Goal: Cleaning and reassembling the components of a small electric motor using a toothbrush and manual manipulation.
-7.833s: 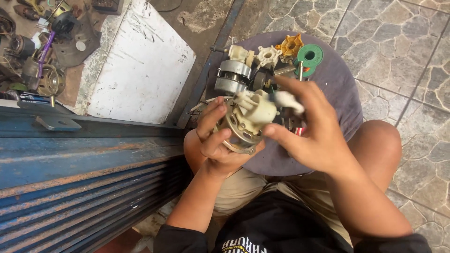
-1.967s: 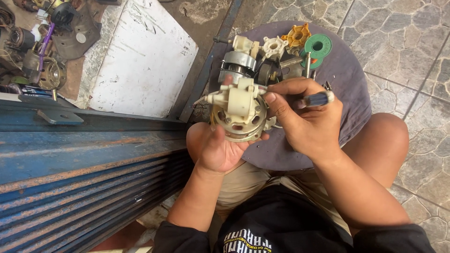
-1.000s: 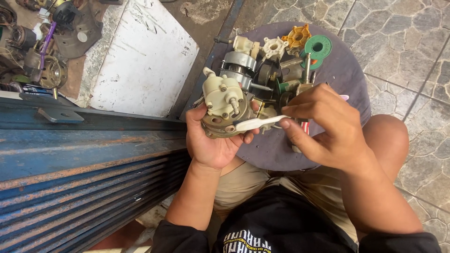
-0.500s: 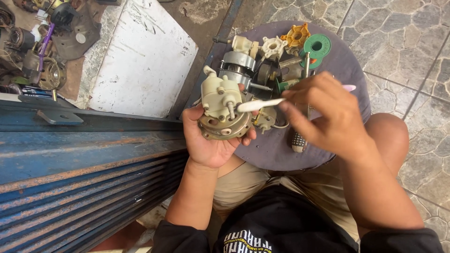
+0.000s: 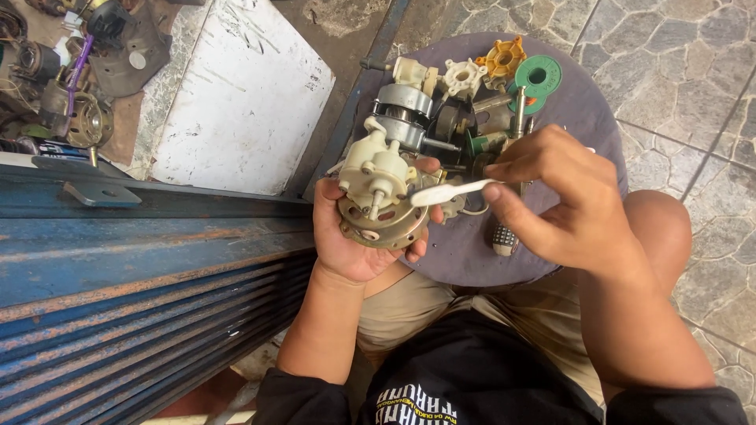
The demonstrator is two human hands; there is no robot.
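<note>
My left hand (image 5: 350, 236) grips a round metal motor housing (image 5: 383, 224) topped by a cream plastic gearbox (image 5: 376, 167), held tilted above my lap. My right hand (image 5: 563, 201) pinches a white brush-like plastic tool (image 5: 450, 192) whose tip rests against the housing's right side. Just behind both hands lies a grey round stool top (image 5: 583, 118) with loose motor parts: a metal rotor core (image 5: 403, 114), a white plastic gear (image 5: 461, 77), an orange gear (image 5: 502, 57) and a green round piece (image 5: 538, 75). A screwdriver (image 5: 508, 177) with a ribbed handle lies on the stool under my right hand.
A blue rusty metal shutter (image 5: 134, 283) runs along my left. Beyond it lies a white board (image 5: 244, 94) on the ground, with old motor parts and scrap (image 5: 71, 71) at the top left. Stone tile floor (image 5: 693, 71) spreads to the right. My knees sit under the stool.
My right hand put down the screwdriver and picked up the white tool, bringing its tip to the motor housing. My left hand has turned the housing slightly and kept it in place.
</note>
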